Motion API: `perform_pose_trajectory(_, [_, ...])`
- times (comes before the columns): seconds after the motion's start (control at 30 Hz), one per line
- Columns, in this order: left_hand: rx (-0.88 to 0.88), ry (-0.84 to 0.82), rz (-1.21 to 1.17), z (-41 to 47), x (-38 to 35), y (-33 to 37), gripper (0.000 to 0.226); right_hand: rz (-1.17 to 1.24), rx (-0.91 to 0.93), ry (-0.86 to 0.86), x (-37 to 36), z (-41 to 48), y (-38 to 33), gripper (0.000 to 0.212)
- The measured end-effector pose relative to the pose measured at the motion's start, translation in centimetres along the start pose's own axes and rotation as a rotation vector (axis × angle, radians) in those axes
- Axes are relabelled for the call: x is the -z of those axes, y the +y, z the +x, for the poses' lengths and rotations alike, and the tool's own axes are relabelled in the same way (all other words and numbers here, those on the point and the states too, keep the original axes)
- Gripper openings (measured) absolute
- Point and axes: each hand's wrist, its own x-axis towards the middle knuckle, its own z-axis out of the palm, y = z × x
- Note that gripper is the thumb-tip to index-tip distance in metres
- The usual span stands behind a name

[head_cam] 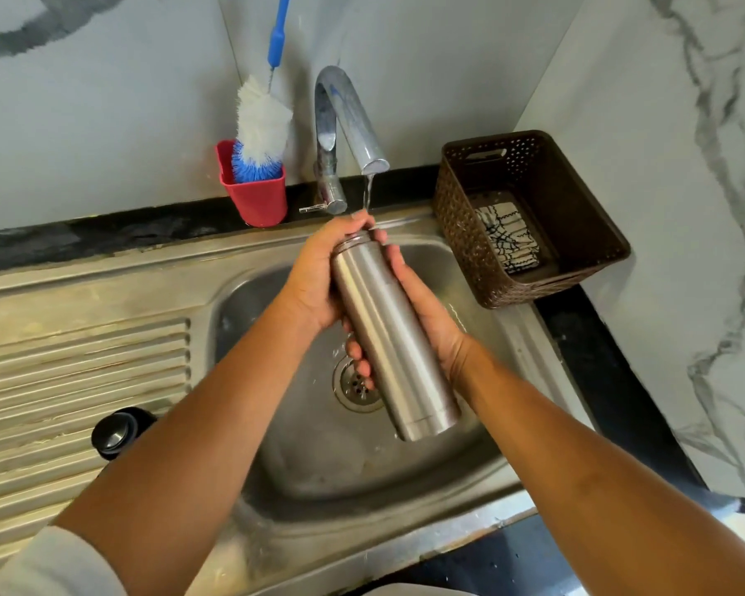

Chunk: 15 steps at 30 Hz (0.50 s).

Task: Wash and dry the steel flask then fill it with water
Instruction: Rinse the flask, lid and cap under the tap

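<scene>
Closest to me, a white sleeve [39, 561] covers my left upper arm, and both bare forearms reach forward over the dull stainless steel sink [319, 466]. On the ribbed draining board to the left, just beside my left forearm, lies a round black lid [115, 432].

I hold the cylindrical brushed steel flask [392, 337] above the basin. It is tilted, with the base low and near me and the mouth up towards the tap. My right hand [426, 311] grips the body from the right, its fingers wrapped underneath so that the tips show on the flask's left side. My left hand [319, 277] grips the neck, fingers curled over the mouth and hiding the opening. The round perforated drain [355, 387] shows partly behind the flask and those fingertips.

Beyond, the curved chrome tap [345, 118] runs a thin stream of water [367, 191] onto my left fingers at the mouth. Left of the tap, a red plastic cup [259, 195] holds a blue-handled bottle brush with white and blue bristles [261, 122]. To the right, on the black desk [598, 359], a brown woven plastic basket [577, 234] contains a folded white cloth with dark pattern [510, 236]. A grey-veined marble wall [104, 122] backs everything.
</scene>
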Motion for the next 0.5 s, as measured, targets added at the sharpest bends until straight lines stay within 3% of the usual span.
perform_pose_trajectory(0.1, [0.026,-0.118,-0.082,1.0,-0.4,1.0,0.004,0.050,0.013,-0.052,-0.1,-0.2,0.1,0.103])
perform_pose_trajectory(0.17, [0.010,-0.109,-0.009,1.4,-0.6,1.3,0.003,-0.031,0.143,0.083,0.0,0.2,0.5,0.095])
perform_pose_trajectory(0.23, [-0.034,0.032,0.152,1.9,-0.7,0.9,0.005,-0.228,0.313,0.349,0.4,1.2,1.1,0.083])
perform_pose_trajectory(0.3, [-0.123,0.258,0.274,2.2,-1.3,-0.3,0.019,-0.574,0.463,0.659,0.7,2.1,1.8,0.071])
perform_pose_trajectory(0.37, [-0.206,0.476,0.373,2.0,-1.8,-1.7,0.032,-0.845,0.569,0.862,1.0,2.7,2.6,0.063])
perform_pose_trajectory(0.43, [-0.180,0.510,0.385,1.5,-1.8,-2.1,0.039,-0.959,0.602,0.918,1.0,2.3,2.9,0.059])
perform_pose_trajectory(0.5, [-0.050,0.378,0.299,1.3,-1.2,-1.4,0.047,-0.928,0.553,0.826,1.3,1.8,2.5,0.061])
